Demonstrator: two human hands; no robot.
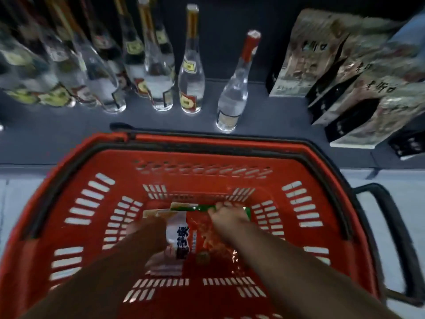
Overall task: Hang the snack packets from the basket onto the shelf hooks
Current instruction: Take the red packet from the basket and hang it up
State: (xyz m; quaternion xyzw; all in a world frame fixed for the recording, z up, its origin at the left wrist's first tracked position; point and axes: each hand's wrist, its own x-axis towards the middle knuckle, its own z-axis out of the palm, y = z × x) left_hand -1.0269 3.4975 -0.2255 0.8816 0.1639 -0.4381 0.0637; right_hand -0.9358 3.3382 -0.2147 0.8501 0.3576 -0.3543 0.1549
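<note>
Both bare arms reach down into a red plastic basket (92, 199) with slotted walls and black handles, which sits on a pale floor just in front of a dark low shelf (57, 139). The snack packets lie flat on the basket's bottom: a white packet (178, 236) with dark blue characters on the left, and touching it on the right a red packet (211, 245) with a green top edge. The right hand (226, 215) rests on the upper end of the red packet, its fingers curled over the green edge and apparently pinching it, though motion blur makes the grip hard to confirm. The left hand (147, 229) lies at the left edge of the white packet; its fingers are blurred and partly hidden by the packet, so I cannot tell whether they are closed on it or just touching it. On the shelf behind the basket stands a row of clear glass bottles (192, 72) with gold and red caps, and to their right a group of brown printed bags (308, 56) stands upright, leaning slightly
</note>
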